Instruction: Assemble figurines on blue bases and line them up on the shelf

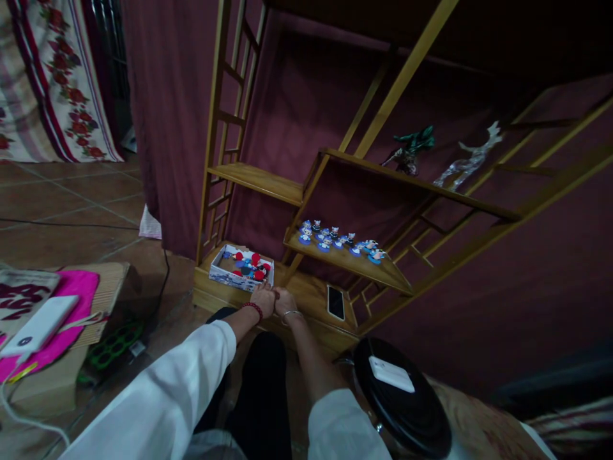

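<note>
My left hand (263, 298), with a red bead bracelet at the wrist, is closed at the front right corner of an open cardboard box (230, 276). Pressed close beside it is my right hand (284, 301), its fingers curled in and a thin bangle on the wrist. A small dark bit shows between the two hands, too small to name. Inside the box lie several small figurines (246, 262) with round red and dark bases. Up and to the right, several blue-and-white figurines (324, 243) stand in rows on a wooden shelf (383, 273).
A phone (336, 302) lies on the shelf unit's low board (306, 295). Two sculptures, one dark green (412, 150) and one clear (472, 156), stand higher up. At right is a black round stool (407, 415) bearing a white device (391, 374). A power bank (41, 324) lies at left.
</note>
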